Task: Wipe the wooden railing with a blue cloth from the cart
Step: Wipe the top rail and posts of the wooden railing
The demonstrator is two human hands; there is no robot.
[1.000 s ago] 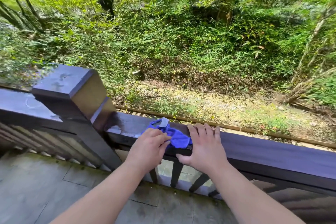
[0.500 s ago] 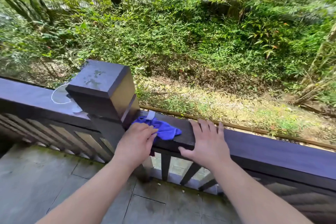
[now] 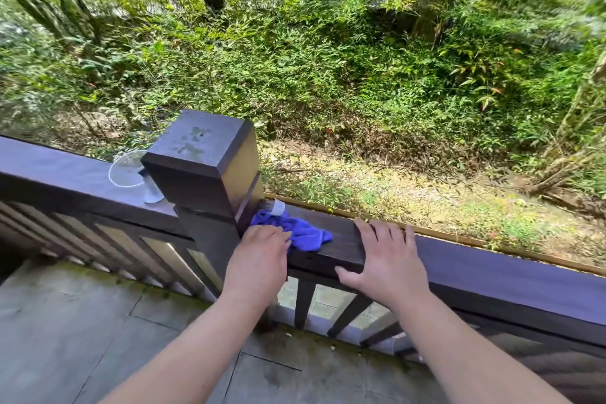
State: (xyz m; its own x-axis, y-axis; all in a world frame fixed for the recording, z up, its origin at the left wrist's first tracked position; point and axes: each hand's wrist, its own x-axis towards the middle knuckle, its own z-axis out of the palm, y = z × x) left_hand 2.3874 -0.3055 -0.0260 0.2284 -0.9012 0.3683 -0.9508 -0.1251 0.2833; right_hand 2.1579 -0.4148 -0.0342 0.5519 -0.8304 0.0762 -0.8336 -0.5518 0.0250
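A dark wooden railing [image 3: 492, 266] runs across the view, broken by a square post [image 3: 210, 167]. A crumpled blue cloth [image 3: 295, 229] with a white tag lies on the rail top, pressed against the post's right side. My left hand [image 3: 259, 259] grips the cloth's near edge, fingers curled over it. My right hand [image 3: 383, 259] rests flat on the rail just right of the cloth, fingers spread, thumb hooked over the near edge. The cart is out of view.
A clear plastic cup [image 3: 131, 170] lies on its side on the rail left of the post. Slats [image 3: 108, 252] fill the railing below. Grey stone tiles [image 3: 82, 338] form the floor. Beyond the rail, the ground drops to dense shrubs [image 3: 328, 59].
My left hand has slid the cloth leftward along the rail until it meets the post. My right hand stayed flat on the rail. The view has shifted left, showing the cup.
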